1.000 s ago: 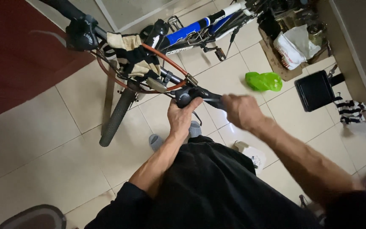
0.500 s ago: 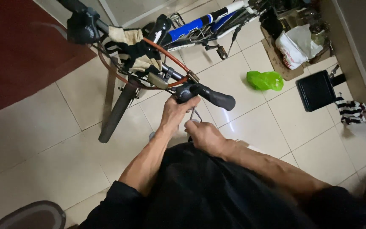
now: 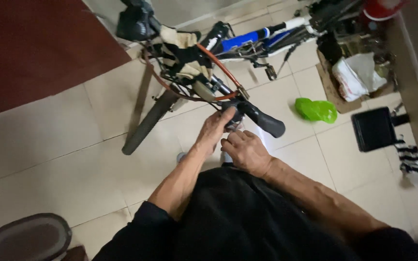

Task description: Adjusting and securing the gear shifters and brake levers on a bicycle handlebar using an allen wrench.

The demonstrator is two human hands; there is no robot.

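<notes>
Working at bicycle handlebar grip (image 3: 266,122), left hand (image 3: 215,130) fingers touching clamp beside it, right hand (image 3: 244,151) loosely curled just below, grasping nothing visible

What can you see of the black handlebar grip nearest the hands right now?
The black handlebar grip is a thick, rubbery-looking sleeve with a rounded free end, slanting down to the right above the pale tiled floor. Its outer end is bare. The left hand touches the bar at the grip's inner end, fingertips on the dark clamp there. The right hand sits just below, close to the bar; contact cannot be made out. An orange cable arcs toward the inner end.
</notes>
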